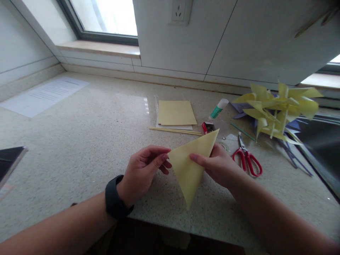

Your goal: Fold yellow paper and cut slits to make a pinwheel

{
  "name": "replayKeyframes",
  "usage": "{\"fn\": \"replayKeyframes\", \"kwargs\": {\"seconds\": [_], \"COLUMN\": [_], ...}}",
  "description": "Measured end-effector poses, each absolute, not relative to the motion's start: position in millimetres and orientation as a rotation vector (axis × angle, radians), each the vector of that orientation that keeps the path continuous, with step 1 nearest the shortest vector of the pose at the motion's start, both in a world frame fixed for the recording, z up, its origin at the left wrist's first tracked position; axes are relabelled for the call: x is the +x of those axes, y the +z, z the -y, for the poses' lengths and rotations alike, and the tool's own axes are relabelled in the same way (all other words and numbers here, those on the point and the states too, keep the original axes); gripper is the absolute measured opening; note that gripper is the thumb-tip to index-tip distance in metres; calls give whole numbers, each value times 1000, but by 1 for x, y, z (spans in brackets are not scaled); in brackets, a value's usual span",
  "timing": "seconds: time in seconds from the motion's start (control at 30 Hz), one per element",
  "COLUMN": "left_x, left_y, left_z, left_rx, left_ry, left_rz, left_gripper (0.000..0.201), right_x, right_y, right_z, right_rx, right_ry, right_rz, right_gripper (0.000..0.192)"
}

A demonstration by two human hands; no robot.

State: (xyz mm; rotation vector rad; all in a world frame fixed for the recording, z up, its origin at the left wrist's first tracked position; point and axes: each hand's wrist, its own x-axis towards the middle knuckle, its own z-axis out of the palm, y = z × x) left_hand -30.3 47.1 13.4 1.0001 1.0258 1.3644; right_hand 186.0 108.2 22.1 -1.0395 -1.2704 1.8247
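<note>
A sheet of yellow paper [191, 166], folded into a triangle, is held up above the counter in front of me. My right hand [216, 161] grips it at the right edge, thumb flat on the near face and the other fingers hidden behind. At the left corner, my left hand [148, 166] pinches the paper between thumb and index finger, its other fingers curled. A dark watch band circles my left wrist. Just right of my right hand lie red-handled scissors [247, 159]. Behind the paper, a small red box [208, 127] of dark small items is partly visible.
On the speckled counter [106, 117], a stack of yellow square paper [176, 112] lies behind thin wooden sticks [175, 131]. A glue stick [219, 108] is nearby. Yellow and purple paper pinwheels [278, 109] are piled right, beside a dark sink or hob edge. A printed sheet [45, 95] lies far left.
</note>
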Motion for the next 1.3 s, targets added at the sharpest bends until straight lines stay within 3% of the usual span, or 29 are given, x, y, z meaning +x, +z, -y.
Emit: {"fn": "replayKeyframes", "kwargs": {"seconds": [1.3], "left_x": [-29], "left_y": [14], "left_z": [-47], "left_rx": [1025], "left_ry": [1385], "left_rz": [-1050], "left_gripper": [10], "right_x": [184], "right_y": [24], "right_z": [-108], "right_rx": [-1015], "right_ry": [1837], "right_rz": [1252], "right_gripper": [30]}}
